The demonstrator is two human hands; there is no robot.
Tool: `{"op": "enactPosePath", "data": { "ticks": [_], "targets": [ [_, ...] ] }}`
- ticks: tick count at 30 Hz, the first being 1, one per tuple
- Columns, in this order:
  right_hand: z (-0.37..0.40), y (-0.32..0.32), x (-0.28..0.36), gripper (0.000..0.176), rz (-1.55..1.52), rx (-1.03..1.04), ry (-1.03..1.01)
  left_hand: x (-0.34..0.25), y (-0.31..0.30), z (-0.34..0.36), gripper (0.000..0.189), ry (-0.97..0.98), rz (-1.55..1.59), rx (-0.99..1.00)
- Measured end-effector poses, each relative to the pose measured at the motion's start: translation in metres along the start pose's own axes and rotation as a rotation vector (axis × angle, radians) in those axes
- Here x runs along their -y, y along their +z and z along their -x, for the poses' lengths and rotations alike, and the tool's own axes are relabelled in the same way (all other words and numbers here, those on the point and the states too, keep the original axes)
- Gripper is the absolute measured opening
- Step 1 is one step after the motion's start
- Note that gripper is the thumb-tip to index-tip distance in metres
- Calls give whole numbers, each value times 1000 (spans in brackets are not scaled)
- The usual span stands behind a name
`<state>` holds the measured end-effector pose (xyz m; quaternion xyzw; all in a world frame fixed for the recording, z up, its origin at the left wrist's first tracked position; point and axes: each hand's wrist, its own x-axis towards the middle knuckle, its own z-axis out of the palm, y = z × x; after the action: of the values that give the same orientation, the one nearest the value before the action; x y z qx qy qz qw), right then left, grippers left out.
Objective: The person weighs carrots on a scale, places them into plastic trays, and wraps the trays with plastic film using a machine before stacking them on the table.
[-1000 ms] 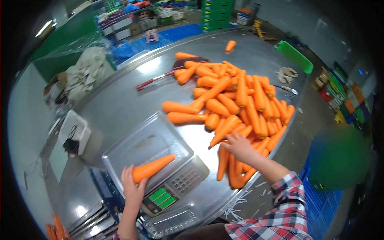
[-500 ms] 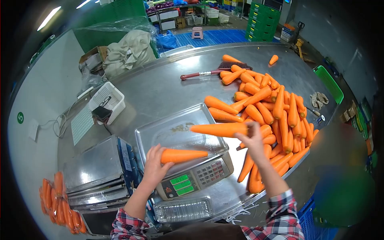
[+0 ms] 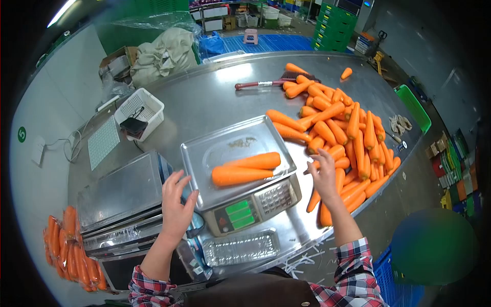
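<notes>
Two carrots (image 3: 243, 175) lie side by side on the metal pan (image 3: 204, 148) of a weighing scale, apart from both hands. My left hand (image 3: 177, 204) is at the pan's left edge, fingers spread and holding nothing. To the right of the scale, my right hand (image 3: 323, 174) hovers by the near side of a big carrot pile (image 3: 337, 125), its fingers apart and curved. Green digits glow on the scale's display (image 3: 238, 214), too blurred to read. A clear plastic tray (image 3: 241, 247) sits in front of the scale.
Left of the scale stands a second metal-topped machine (image 3: 123, 189), with bagged carrots (image 3: 74, 250) beyond it. A white basket (image 3: 153, 110) holds a dark item and glasses. A red-handled brush (image 3: 261, 84) lies behind the pile, a cloth (image 3: 400, 124) at its right.
Both carrots that my hands were holding now rest on the scale pan. My left hand has let go and drawn left; my right hand has released its carrot and moved beside the pile.
</notes>
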<state>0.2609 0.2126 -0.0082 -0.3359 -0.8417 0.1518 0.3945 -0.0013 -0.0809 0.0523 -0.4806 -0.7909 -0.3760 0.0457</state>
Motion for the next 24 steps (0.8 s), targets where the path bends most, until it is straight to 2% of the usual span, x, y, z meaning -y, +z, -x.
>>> {"op": "enactPosePath", "data": {
  "ticks": [6,10,13,14,16,19,21,22,23,24],
  "targets": [
    [57,-35,25,16,9,33,263,9,-40,4,37,-3,110,63],
    [66,-37,39,19,12,25,199,17,-39,0,39,-18,161,89],
    [47,-28,34,18,-140,141,326,19,-34,-9,44,-22,143,150],
    [39,-20,35,19,-303,141,463,20,-28,-11,49,-115,228,214],
    [22,4,24,25,-359,205,492,29,-4,-25,58,-284,393,324],
    [-6,31,26,35,-312,352,554,46,42,-46,68,-479,387,544],
    [-25,39,35,37,-249,632,620,47,61,-54,68,-630,617,597],
    [-25,49,23,36,-206,665,563,47,68,-58,68,-702,734,625],
    [-23,58,13,35,-163,696,508,49,73,-59,66,-696,756,610],
    [-21,56,11,33,-228,673,546,47,74,-58,64,-691,779,597]
  ]
}}
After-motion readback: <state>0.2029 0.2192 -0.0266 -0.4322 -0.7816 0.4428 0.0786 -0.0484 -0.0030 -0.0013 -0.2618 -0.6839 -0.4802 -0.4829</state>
